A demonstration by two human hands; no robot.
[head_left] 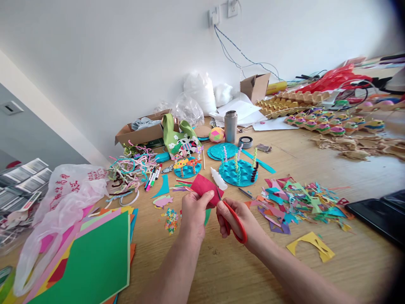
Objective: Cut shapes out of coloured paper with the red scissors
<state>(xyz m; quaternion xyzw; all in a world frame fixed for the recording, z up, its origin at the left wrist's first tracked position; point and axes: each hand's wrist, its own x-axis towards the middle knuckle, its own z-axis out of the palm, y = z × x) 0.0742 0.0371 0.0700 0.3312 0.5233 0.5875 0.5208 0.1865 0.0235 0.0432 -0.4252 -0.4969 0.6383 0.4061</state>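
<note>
Between thumb and fingers my left hand (198,211) pinches a piece of red paper (202,184). My right hand (238,221) is wrapped round the red handles of a pair of scissors (238,223). The scissor blades meet the paper's right edge; how far they are closed I cannot make out. Just beyond the paper lies a white glue bottle (218,179). A blue round base (243,179) with twisted pipe cleaners standing on it is behind that. Below the left fingers sits a small heap of colourful paper bits (171,221).
Coloured paper sheets (95,253) and a plastic bag (68,190) lie at the left. Paper scraps (300,202) spread to the right, near a dark phone (373,221). Pipe cleaners (129,169), markers (153,177), a metal flask (230,126) and egg cartons (289,103) stand or lie farther back.
</note>
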